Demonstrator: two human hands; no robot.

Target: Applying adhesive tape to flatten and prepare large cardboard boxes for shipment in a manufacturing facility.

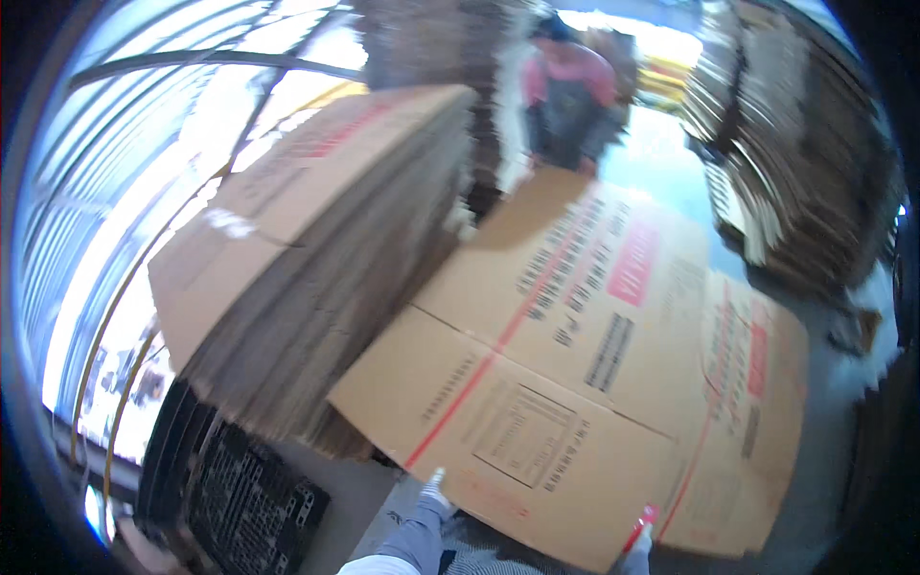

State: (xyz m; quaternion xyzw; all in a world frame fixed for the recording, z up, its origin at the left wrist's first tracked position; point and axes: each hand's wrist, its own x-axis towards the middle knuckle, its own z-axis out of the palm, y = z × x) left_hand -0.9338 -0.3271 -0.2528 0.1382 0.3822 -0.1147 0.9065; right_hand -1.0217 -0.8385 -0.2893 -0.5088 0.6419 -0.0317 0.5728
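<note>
A large flattened cardboard box (pixel 613 402), brown with red stripes and dark print, spreads out in front of me. My left hand (pixel 436 487), in a pale glove, grips its near left edge, with the fingers underneath hidden. Further right on the same edge, my right hand (pixel 646 529) is closed on the cardboard. A small red item (pixel 640 525) shows at that hand; what it is I cannot make out. At the far end a person (pixel 567 91) in a pink top and dark apron bends over, hands at the cardboard's far edge.
To the left rises a tall stack of flattened boxes (pixel 335 278), close beside the sheet. More stacked cardboard (pixel 805 144) stands at the far right. A black plastic pallet (pixel 254 508) lies at the lower left, near a yellow pipe (pixel 125 307) and bright windows.
</note>
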